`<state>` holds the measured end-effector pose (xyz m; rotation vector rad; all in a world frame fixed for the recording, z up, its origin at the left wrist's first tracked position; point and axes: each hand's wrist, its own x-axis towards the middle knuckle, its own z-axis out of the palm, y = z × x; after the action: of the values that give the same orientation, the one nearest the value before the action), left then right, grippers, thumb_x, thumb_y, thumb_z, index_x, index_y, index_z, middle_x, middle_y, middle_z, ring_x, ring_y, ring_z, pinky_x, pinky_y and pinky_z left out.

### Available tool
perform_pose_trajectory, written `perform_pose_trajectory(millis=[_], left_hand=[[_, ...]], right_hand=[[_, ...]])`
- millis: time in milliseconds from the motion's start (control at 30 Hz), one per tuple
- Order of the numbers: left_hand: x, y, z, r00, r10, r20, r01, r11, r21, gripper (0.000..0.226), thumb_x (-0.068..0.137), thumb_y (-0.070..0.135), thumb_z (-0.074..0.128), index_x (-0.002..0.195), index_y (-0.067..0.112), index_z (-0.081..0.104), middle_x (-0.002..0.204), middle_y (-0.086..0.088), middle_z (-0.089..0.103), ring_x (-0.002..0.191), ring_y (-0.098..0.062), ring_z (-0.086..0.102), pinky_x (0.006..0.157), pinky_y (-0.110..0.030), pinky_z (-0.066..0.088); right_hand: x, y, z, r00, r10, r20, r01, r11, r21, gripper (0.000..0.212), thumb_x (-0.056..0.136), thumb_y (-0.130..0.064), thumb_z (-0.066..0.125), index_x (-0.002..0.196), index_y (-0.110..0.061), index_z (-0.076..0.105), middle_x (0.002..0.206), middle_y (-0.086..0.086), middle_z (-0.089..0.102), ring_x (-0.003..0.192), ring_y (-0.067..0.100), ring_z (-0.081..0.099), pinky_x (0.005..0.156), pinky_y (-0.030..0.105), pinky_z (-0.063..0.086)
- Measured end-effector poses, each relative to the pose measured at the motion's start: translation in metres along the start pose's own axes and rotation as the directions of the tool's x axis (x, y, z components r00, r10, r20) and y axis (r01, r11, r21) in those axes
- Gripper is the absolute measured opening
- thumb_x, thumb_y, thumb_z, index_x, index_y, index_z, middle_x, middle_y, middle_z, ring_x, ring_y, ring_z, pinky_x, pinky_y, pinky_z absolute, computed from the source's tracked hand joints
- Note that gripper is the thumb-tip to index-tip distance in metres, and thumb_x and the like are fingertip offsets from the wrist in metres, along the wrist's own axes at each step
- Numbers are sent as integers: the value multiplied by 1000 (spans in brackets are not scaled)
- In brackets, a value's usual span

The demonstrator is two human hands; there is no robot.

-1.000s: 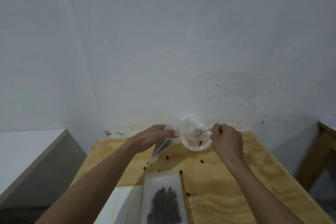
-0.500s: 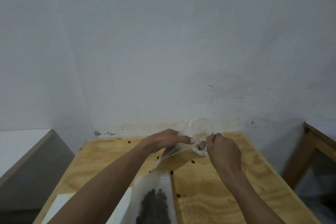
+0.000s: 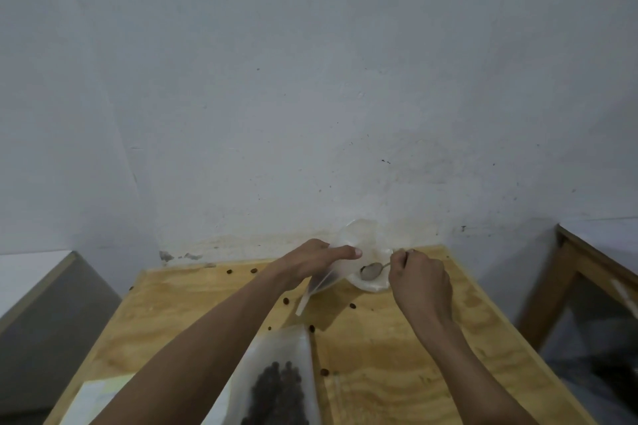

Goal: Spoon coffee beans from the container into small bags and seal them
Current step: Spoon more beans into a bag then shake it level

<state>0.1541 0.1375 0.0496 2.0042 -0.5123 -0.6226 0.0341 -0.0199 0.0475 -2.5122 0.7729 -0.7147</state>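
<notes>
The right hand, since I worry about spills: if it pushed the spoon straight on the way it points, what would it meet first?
Probably the clear bag held by the left hand; the spoon points there, though depth is unclear.

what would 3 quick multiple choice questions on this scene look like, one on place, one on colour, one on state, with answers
1. Where is the spoon's bowl?
A. over the white container
B. on the floor
C. inside the filled bag

2. What colour is the tabletop?
A. black
B. light wood
C. red

3. What is the left hand doing?
A. resting flat on the table
B. holding a clear bag
C. holding a cup

A: the spoon sits over the container.
B: the table is pale plywood.
B: the left hand grips the bag.
</notes>
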Motion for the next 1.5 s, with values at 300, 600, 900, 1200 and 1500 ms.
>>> perform_pose_trajectory(millis=[300, 600, 900, 1200, 1500], left_hand=[[-12, 6, 0, 1000, 29, 0, -29, 999, -14, 87, 65, 77, 73, 131, 22, 69, 143, 3, 60, 125, -21, 55, 105, -37, 39], [-11, 15, 0, 995, 101, 25, -101, 995, -10, 48, 74, 70, 75, 89, 25, 79, 111, 3, 72, 103, -20, 67, 102, -39, 48], [-13, -4, -24, 999, 36, 26, -35, 999, -28, 99, 69, 81, 70, 144, 18, 57, 153, 2, 49, 139, -24, 44, 116, -44, 31], [-19, -15, -29, 1000, 12, -13, -12, 999, 34, 103, 55, 90, 71, 133, 23, 67, 141, -3, 62, 127, -28, 57, 116, -53, 38], [-24, -16, -32, 999, -42, -21, 44, 994, 105, 89, 60, 81, 71, 124, 21, 70, 126, 1, 67, 111, -23, 63, 107, -45, 46]], right_hand=[[5, -4, 5, 988, 152, 26, -154, 986, 57, 47, 105, -23, 38, 67, -2, 57, 65, 9, 57, 64, 28, 53, 55, 31, 36], [-10, 13, 26, 837, 510, 198, -533, 678, 507, 49, 102, -18, 42, 65, -3, 68, 54, 10, 68, 49, 29, 67, 65, 43, 61], [-6, 21, 23, 798, 484, 359, -579, 449, 681, 30, 101, -12, 48, 82, -3, 68, 76, 11, 71, 52, 22, 61, 54, 33, 53], [3, 22, 0, 854, 449, 263, -499, 561, 661, 33, 99, -13, 49, 79, -1, 71, 72, 12, 72, 48, 21, 62, 48, 28, 51], [7, 8, -15, 897, 388, 212, -418, 588, 692, 37, 100, -15, 48, 77, 0, 73, 68, 12, 71, 49, 25, 62, 57, 37, 58]])
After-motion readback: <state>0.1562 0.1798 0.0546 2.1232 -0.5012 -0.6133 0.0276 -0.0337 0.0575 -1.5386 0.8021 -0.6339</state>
